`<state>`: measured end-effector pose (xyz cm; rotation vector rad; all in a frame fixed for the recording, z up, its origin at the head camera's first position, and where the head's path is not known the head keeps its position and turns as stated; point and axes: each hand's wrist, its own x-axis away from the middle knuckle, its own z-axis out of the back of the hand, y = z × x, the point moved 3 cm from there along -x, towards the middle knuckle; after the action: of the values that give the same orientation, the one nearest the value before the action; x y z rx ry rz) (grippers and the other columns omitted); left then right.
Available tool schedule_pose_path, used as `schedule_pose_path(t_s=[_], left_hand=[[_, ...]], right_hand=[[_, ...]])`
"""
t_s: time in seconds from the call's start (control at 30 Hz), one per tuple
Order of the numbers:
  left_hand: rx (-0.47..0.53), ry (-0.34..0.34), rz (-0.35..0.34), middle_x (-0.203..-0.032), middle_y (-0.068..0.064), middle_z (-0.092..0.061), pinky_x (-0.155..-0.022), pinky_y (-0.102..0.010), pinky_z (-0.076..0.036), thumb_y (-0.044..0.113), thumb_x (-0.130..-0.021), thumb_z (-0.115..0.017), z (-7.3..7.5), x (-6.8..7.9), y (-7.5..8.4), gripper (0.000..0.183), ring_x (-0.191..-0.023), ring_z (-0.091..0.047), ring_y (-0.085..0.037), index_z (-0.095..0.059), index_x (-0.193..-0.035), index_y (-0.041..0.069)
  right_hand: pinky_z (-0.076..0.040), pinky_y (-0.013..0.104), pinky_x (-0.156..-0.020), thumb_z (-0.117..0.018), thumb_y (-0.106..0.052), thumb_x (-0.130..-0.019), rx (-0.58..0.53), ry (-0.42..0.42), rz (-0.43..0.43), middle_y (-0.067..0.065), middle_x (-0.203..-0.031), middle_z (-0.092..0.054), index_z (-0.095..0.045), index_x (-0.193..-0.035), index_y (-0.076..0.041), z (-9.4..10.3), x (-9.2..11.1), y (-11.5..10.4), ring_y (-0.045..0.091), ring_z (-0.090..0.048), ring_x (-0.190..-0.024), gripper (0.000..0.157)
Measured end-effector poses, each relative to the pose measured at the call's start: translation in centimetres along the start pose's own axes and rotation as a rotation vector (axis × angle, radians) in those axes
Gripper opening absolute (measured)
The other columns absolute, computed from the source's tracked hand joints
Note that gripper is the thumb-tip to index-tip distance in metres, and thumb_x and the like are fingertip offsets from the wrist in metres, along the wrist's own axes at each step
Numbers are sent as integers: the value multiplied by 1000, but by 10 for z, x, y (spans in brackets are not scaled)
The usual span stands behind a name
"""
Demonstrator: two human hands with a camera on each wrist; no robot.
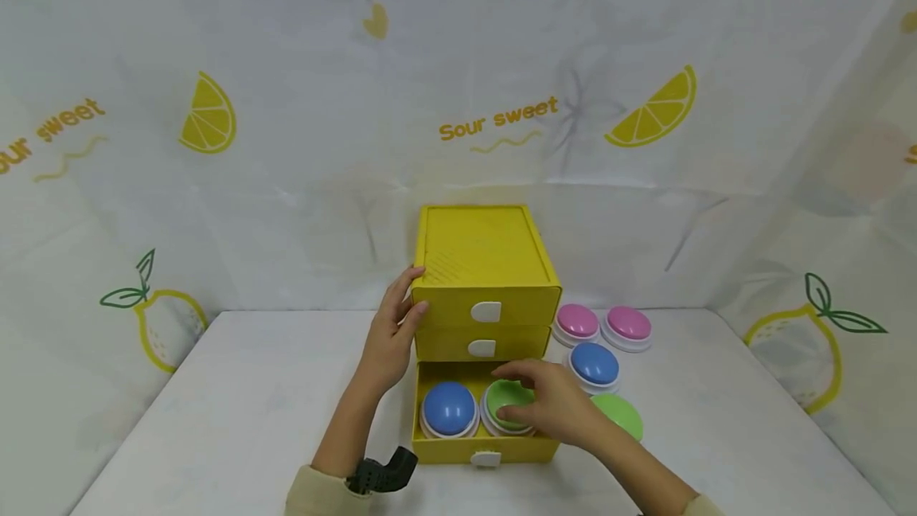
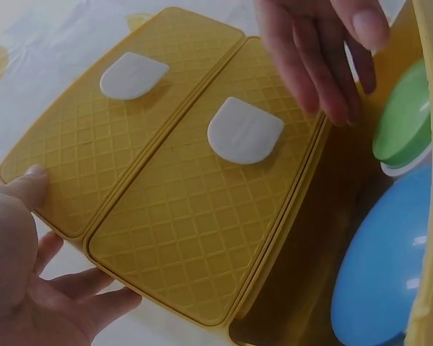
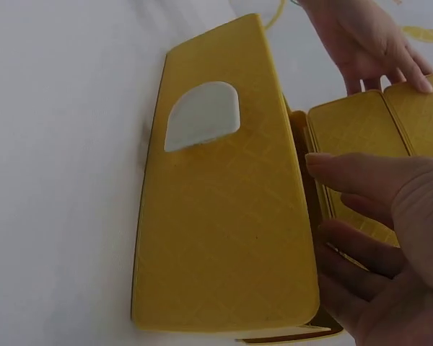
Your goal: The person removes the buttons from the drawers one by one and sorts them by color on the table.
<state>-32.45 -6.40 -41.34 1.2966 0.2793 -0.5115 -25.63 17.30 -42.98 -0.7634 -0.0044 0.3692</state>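
Note:
A yellow three-drawer box (image 1: 487,245) with white tab handles stands on the table, its bottom drawer (image 1: 438,452) pulled out. Against the box's left side rest the fingers of my left hand (image 1: 387,345), with the thumb at the front edge of the top drawer (image 2: 79,166). Inside the bottom drawer sit two domed round buttons on white bases, a blue button (image 1: 449,407) at left and a green button (image 1: 510,393) at right. My right hand (image 1: 559,403) is over the green one, thumb and fingers spread apart, partly covering it in the head view.
Right of the box on the white table (image 1: 716,420) are two pink buttons (image 1: 577,320), another blue button (image 1: 595,363) and another green button (image 1: 619,414), partly behind my right hand. A white lemon-print cloth (image 1: 301,142) hangs behind.

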Motion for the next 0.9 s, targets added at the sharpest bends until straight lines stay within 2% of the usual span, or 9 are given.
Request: schedule_pose_path(t_s=[0.27, 0.5, 0.7, 0.77, 0.83, 0.9], left_hand=[[8, -4, 0, -166, -6, -28, -111, -57, -46, 24, -107, -50, -2, -2, -2, 48, -144, -45, -41, -38, -154, 27], [7, 3, -8, -166, -7, -29, -110, -56, -46, 23, -107, -51, -1, -3, 0, 48, -144, -45, -41, -39, -154, 27], [10, -3, 9, -166, -5, -28, -111, -55, -47, 24, -107, -51, -1, -3, -1, 47, -144, -45, -39, -40, -153, 29], [11, 0, 6, -166, -5, -29, -111, -56, -46, 24, -107, -51, 0, -2, 0, 47, -144, -45, -40, -40, -153, 29], [12, 1, 7, -166, -5, -29, -112, -56, -45, 24, -107, -51, 0, -2, 0, 47, -144, -45, -40, -40, -153, 29], [12, 1, 16, -166, -3, -29, -112, -56, -45, 24, -107, -51, 1, -1, -1, 47, -144, -45, -39, -40, -153, 30]], right_hand=[[-56, 51, -100, -85, -24, -81, 62, 11, -69, 5, -119, -75, -74, -117, -11, -6, -9, 11, 27, -69, -112, 40], [-58, 48, -96, -79, -26, -87, 174, 26, 1, 3, -115, -76, -75, -118, -12, -11, -9, 12, 22, -70, -107, 34], [-59, 32, -83, -80, -19, -85, 145, 19, 67, -1, -106, -73, -76, -109, -12, -10, -6, 12, 16, -66, -93, 25], [-58, 30, -82, -80, -18, -84, 142, -2, 99, -1, -106, -72, -76, -107, -11, -9, -5, 13, 16, -66, -93, 24], [-59, 31, -83, -81, -18, -84, 139, -25, 118, 0, -109, -72, -75, -109, -10, -8, -5, 14, 17, -66, -94, 27], [-59, 31, -83, -82, -20, -83, 139, -55, 109, 2, -112, -72, -73, -118, -7, -7, -6, 14, 17, -66, -95, 38]])
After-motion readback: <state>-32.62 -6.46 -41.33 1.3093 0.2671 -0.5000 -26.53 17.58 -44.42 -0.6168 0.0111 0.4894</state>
